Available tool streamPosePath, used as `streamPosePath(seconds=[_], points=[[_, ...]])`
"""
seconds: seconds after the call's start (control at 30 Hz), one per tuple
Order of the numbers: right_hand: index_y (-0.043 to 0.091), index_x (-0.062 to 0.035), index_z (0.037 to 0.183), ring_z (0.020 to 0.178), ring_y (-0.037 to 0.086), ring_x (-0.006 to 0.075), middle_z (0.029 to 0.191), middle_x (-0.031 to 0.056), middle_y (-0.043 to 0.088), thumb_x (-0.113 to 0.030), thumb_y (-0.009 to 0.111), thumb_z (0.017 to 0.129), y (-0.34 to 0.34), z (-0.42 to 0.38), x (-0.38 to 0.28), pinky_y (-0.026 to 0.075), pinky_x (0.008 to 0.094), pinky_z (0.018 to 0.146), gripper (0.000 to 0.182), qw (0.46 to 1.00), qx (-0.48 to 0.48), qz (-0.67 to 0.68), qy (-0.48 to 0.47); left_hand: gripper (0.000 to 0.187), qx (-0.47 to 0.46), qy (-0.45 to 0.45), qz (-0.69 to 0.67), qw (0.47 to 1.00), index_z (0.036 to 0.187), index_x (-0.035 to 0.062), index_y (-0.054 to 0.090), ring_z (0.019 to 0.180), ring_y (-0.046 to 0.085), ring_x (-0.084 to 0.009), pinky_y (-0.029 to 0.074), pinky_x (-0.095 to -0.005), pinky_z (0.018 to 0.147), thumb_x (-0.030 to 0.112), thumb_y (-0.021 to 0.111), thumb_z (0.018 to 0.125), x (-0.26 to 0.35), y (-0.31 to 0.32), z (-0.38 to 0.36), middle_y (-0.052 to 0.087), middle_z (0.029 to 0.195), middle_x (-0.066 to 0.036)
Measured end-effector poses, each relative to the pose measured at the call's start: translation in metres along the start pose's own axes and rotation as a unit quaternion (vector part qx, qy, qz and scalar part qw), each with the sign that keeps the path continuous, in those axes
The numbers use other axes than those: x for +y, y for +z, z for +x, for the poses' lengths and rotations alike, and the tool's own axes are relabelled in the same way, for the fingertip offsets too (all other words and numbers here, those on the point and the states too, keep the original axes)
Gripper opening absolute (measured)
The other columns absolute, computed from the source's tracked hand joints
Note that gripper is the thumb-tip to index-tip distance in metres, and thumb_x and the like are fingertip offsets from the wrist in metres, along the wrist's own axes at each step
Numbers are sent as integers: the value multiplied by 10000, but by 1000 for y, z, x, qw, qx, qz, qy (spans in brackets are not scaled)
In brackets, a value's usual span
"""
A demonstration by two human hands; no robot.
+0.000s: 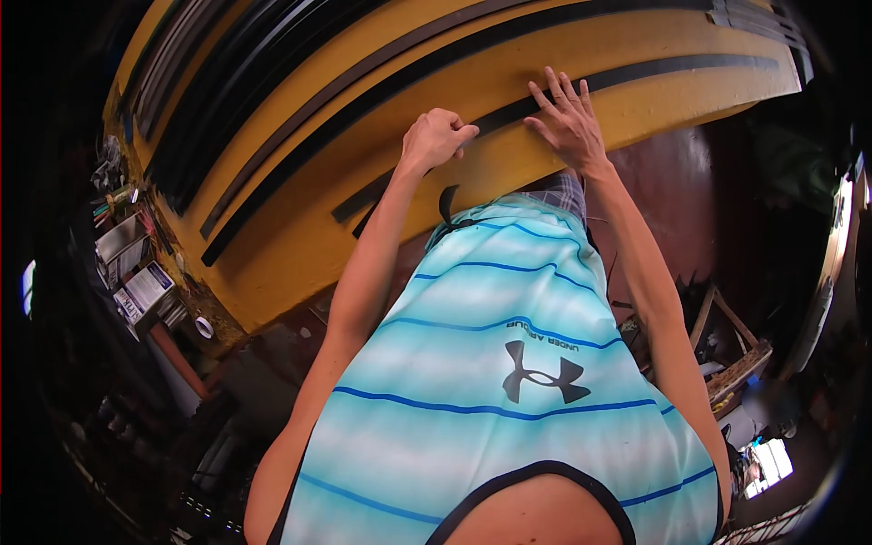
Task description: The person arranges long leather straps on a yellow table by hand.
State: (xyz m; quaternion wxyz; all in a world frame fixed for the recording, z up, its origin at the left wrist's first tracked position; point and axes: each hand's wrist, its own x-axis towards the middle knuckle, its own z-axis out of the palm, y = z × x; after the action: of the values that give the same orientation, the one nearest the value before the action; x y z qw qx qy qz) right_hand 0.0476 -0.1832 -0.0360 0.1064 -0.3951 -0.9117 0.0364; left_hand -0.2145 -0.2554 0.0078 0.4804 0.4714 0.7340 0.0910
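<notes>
A long, flat black strip (640, 71) lies on the yellow tabletop (272, 272) near its front edge. My right hand (570, 123) rests on the strip with fingers spread, holding nothing. My left hand (434, 139) is over the same strip further left, its fingers curled in and the thumb pointing right. What those fingers hold, if anything, is hidden. The strip's left end (350, 207) shows beyond my left forearm. Close to the table edge, a small curved black piece (447, 202) stands out beside my shirt.
More strips, one long black (381, 107) and one brown (318, 102), lie behind, with a bundle of black lengths (213, 113) at the far left. Grey strips (754, 23) sit at the far right corner. Boxes (143, 292) stand left; a wooden frame (738, 372) is at right.
</notes>
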Motion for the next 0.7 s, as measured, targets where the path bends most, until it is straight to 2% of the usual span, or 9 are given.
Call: streamPosePath(seconds=[0.07, 0.1, 0.17, 0.2, 0.27, 0.5, 0.57, 0.6, 0.7], points=[[568, -198, 1438, 1424, 434, 263, 1550, 79, 467, -392, 680, 937, -14, 13, -16, 277, 448, 1223, 549, 995, -16, 61, -75, 364, -40, -11, 12, 999, 836, 55, 759, 770, 717, -223, 543, -381, 784, 410, 693, 882, 4, -6, -1, 736, 708, -70], [568, -198, 1438, 1424, 434, 263, 1550, 79, 467, -392, 680, 937, -15, 20, -25, 277, 448, 1223, 549, 995, -16, 60, -76, 364, -39, -10, 11, 999, 836, 55, 759, 770, 717, -223, 543, -381, 784, 410, 693, 882, 1, -3, 0, 736, 708, -70], [657, -128, 1259, 1240, 568, 258, 1333, 68, 613, -226, 768, 846, -16, 33, -41, 408, 403, 1109, 440, 972, -76, 157, -159, 403, 6, 28, 11, 1000, 815, 20, 750, 604, 643, -161, 487, -334, 614, 416, 745, 892, -5, 2, 4, 695, 641, -78], [657, -128, 1259, 1240, 568, 258, 1333, 68, 613, -226, 768, 846, -16, 38, -43, 408, 403, 1109, 440, 972, -74, 157, -159, 403, 7, 29, 13, 999, 815, 20, 750, 604, 643, -161, 487, -334, 614, 416, 745, 892, -3, 0, 3, 695, 641, -78], [668, -120, 1176, 1126, 609, 247, 1202, 54, 637, -182, 782, 808, -14, 49, -44, 458, 372, 1007, 390, 962, -91, 151, -207, 404, -1, 14, 4, 1000, 839, 11, 753, 612, 636, -156, 481, -332, 610, 411, 746, 897, 0, -4, -1, 697, 655, -93], [662, -116, 1156, 1104, 609, 245, 1152, 54, 631, -129, 731, 812, -21, 57, -32, 467, 366, 980, 352, 958, -99, 105, -246, 330, -70, 11, -47, 996, 922, 20, 761, 690, 649, -127, 485, -301, 668, 347, 716, 940, 5, -17, -11, 726, 717, -66], [659, -110, 1136, 1096, 608, 250, 1142, 55, 628, -104, 699, 822, -21, 57, -30, 474, 368, 969, 317, 959, -107, 103, -243, 319, -103, 33, -98, 989, 992, -7, 756, 817, 682, -158, 520, -323, 830, 299, 702, 920, 1, -21, -15, 762, 839, -79], [659, -110, 1136, 1096, 608, 250, 1142, 55, 628, -104, 699, 822, -22, 57, -29, 474, 368, 969, 317, 959, -106, 102, -241, 319, -104, 35, -97, 989, 992, -7, 756, 817, 682, -158, 520, -323, 830, 299, 702, 920, -4, -21, -15, 762, 839, -79], [616, -113, 1217, 1113, 601, 272, 1189, 70, 618, -87, 734, 796, -22, 58, -22, 475, 386, 994, 438, 957, -125, 103, -239, 336, -151, 101, -164, 970, 1098, -30, 735, 852, 680, -161, 516, -310, 861, 258, 706, 927, -20, -26, -19, 765, 928, -91]])
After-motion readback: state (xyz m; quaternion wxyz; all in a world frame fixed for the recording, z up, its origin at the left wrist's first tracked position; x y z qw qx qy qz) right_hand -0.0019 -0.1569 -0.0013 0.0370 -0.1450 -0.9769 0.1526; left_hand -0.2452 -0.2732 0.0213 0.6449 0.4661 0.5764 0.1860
